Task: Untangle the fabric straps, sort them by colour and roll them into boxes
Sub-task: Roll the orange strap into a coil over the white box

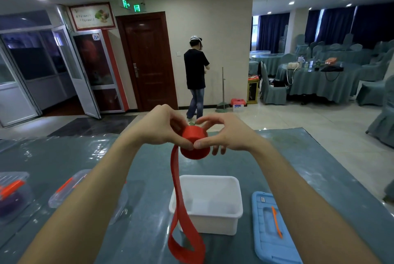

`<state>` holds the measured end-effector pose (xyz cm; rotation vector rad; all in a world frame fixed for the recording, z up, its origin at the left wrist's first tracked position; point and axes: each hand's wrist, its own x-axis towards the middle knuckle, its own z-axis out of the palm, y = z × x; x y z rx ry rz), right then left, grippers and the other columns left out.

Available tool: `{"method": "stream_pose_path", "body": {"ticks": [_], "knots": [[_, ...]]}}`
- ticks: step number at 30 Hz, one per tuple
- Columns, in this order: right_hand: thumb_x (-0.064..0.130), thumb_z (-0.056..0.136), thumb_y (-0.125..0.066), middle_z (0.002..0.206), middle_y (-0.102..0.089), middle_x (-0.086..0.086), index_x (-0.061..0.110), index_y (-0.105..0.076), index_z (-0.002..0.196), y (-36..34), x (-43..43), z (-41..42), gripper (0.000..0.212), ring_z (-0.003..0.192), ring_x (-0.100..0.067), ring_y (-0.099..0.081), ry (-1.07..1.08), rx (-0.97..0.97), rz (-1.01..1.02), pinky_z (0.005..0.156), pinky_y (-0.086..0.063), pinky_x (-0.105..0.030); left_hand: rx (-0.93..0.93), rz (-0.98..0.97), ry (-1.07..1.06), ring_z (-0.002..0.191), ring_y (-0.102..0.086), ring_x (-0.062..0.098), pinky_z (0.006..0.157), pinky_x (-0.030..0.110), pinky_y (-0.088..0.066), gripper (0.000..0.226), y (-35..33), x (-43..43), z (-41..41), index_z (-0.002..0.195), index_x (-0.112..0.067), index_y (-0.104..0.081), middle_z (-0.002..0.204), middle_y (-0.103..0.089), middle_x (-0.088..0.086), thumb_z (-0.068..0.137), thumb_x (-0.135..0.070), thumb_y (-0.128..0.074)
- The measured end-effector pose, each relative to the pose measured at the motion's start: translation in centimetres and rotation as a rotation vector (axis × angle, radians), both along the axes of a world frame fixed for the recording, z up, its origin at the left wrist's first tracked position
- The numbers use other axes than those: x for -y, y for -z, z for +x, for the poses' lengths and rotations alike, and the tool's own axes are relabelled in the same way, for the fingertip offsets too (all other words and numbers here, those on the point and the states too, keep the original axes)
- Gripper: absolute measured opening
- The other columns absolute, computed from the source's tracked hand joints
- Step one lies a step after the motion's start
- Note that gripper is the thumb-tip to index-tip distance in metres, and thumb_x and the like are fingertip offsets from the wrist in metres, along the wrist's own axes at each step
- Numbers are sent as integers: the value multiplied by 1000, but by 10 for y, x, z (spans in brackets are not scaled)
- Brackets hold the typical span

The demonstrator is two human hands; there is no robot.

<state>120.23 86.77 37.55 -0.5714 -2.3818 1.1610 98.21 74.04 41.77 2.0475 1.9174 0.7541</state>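
Red fabric strap roll (194, 146) held in the air above teal bench (64, 157) | left hand (162, 128) and right hand (231, 135) both grip it, fingers (178, 122) curled, thumbs meeting in front | loose strap tail (177, 191) hangs across left rim of white plastic box (213, 221) | light blue plastic lid (268, 240) just right of box, apart

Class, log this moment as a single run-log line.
step: rolling red strap | left hand: grips roll | right hand: pinches roll | tail: hangs loose, unrolled | white box: on table below
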Motion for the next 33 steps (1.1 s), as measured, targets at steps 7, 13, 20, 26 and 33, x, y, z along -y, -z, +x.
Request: {"method": "stream_pose_path", "body": {"ticks": [7, 13, 20, 26, 33], "knots": [[37, 81, -95, 119, -74, 1, 18, -71, 131, 14, 10, -10, 59, 72, -20, -81, -25, 132, 127, 65, -67, -36, -315, -142, -22, 83, -77, 6, 82, 32, -68, 49, -9, -8, 18, 98, -32, -83, 88, -80, -15, 60, -53, -104], [35, 79, -96, 106, -80, -10, 14, -75, 126, 17, 0, 7, 55, 70, -24, -80, 37, -95, 105, 80, -67, -47, 7, -90, 17, 100, -80, 9, 95, 31, -65, 55, 5, -1, 4, 117, -24, -80, 105, -84, -10, 69, -33, -104], [38, 76, -99, 127, -67, 3, 28, -64, 131, 22, -2, 0, 66, 72, -15, -81, -22, 140, 80, 64, -63, -25, -188, -135, -2, 83, -78, 3, 85, 28, -66, 42, 9, -10, 16, 100, -30, -83, 89, -82, -14, 65, -40, -105], [31, 78, -97, 106, -80, -6, 17, -75, 122, 28, -8, 3, 51, 68, -26, -81, -12, -71, 14, 69, -68, -39, -66, -91, -2, 95, -80, 11, 90, 34, -67, 75, 5, -13, 10, 130, -32, -71, 101, -82, -9, 64, -46, -104], [41, 78, -97, 113, -81, -8, 23, -78, 128, 25, -18, 12, 56, 86, -44, -80, -30, -386, -258, 71, -65, -39, 511, 102, 150, 116, -78, 25, 103, 35, -62, 47, 39, -7, -6, 127, -23, -79, 122, -82, 6, 82, -27, -94]]}}
